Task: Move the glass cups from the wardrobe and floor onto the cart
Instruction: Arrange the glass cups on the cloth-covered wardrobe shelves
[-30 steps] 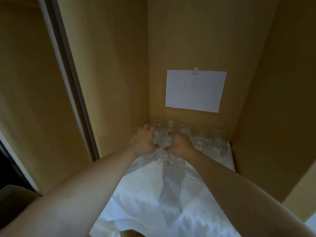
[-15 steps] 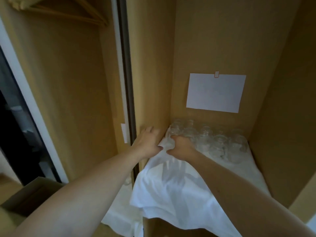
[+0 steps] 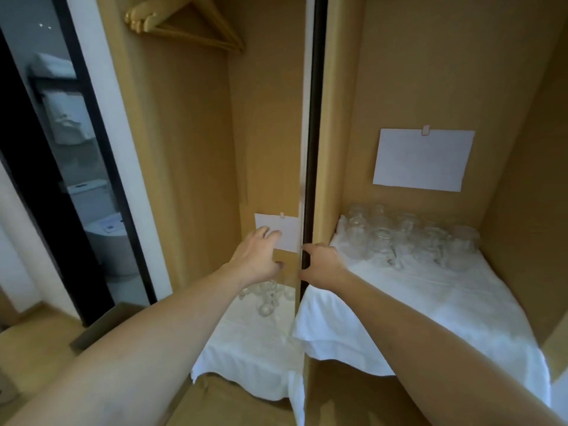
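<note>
Reaching into a tan wooden wardrobe (image 3: 430, 72): left hand (image 3: 256, 256), fingers spread and loosely extended, holding nothing visible; right hand (image 3: 322, 265), fingers curled beside the dark vertical divider edge (image 3: 310, 149), grip contents not discernible. Cluster of clear glass cups (image 3: 408, 238) standing at the back of the right compartment on a white cloth (image 3: 430, 302), below a white paper sheet (image 3: 422, 159). Further clear glasses (image 3: 266, 298) on white cloth in the left compartment, lower down. Wooden hangers (image 3: 184, 26) above.

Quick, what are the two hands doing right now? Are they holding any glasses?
Left hand: open, fingers spread, holding nothing, above the clear glass cups on the lower white cloth.
Right hand: loosely curled, no glass in it.
</note>
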A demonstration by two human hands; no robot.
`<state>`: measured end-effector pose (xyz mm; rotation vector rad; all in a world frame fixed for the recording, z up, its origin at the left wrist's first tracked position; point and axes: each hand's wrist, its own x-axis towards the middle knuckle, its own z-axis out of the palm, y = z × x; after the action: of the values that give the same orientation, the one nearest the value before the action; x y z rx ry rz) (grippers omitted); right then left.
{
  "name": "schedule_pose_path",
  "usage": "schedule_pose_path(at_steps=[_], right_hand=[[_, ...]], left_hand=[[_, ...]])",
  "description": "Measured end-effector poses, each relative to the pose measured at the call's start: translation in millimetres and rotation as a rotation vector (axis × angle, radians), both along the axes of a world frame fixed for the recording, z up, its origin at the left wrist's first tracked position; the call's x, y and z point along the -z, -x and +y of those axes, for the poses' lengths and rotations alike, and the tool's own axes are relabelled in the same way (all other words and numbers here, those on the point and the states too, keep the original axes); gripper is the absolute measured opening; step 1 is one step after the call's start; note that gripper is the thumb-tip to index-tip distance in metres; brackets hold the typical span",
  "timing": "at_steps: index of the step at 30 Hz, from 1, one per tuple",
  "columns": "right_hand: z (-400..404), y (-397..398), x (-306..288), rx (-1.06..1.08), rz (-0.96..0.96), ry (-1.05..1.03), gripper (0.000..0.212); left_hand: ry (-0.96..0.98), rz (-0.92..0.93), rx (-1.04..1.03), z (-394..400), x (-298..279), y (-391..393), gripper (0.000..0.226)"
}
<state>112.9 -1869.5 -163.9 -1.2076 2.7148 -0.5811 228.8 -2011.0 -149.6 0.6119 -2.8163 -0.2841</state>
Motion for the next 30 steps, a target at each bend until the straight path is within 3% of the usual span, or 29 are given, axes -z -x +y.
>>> schedule_pose_path(at_steps=[6,13,20,30], right_hand=[[-29,-44,5,-0.048,0.021,-0.041,0.042],[-65,-60,15,-0.053,0.027,-0.052,0.060],[-116,-42,32,-0.097,0.015,-0.070,0.076],[-200,11,45,-0.143,-0.037,-0.088,0.056]], left_hand=[[-0.002,-0.045,-0.035,-22,7,-52,0.076],[-0.027,-0.086,-0.110,-61,19,-74,0.074],[-0.048,-0.108,-0.166,-106,34,-60,0.075],[-0.072,-0.128,-0.209,-191,42,1,0.083]])
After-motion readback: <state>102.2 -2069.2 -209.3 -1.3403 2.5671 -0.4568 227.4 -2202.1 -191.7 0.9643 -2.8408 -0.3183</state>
